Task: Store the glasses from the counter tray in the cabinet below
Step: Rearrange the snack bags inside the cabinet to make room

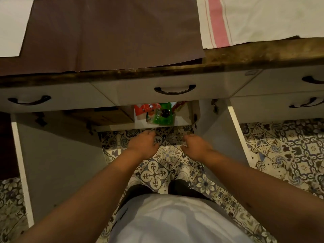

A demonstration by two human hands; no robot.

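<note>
orange-red plastic packet (146, 109) in the open cabinet: dark logo patch, lettering blurred, unreadable | green plastic packet (162, 115) beside it: pale print down its face, too blurred to read | nothing else bears text

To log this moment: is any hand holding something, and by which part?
Nothing is held. The left hand and the right hand reach toward the open cabinet with nothing in them.
</note>
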